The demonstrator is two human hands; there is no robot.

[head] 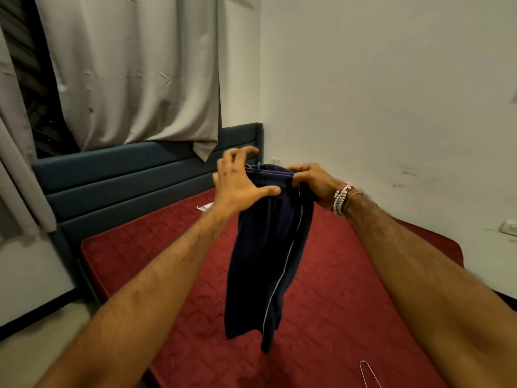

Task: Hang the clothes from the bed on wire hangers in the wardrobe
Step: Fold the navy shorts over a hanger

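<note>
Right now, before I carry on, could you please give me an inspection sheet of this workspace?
Surface: red quilted mattress against a dark padded headboard.
Job's things: navy shorts with a white side stripe, held up by the waistband over the mattress; wire hanger lies on the mattress at the bottom edge of the view, partly cut off; wardrobe not in view.
Clutter: small white scrap on the mattress near the headboard.
Fingers: right hand grips the waistband; left hand has its thumb on the cloth, fingers lifted and spread.
Cables: nothing seen.
Surroundings: grey curtains; white wall with a socket.
</note>
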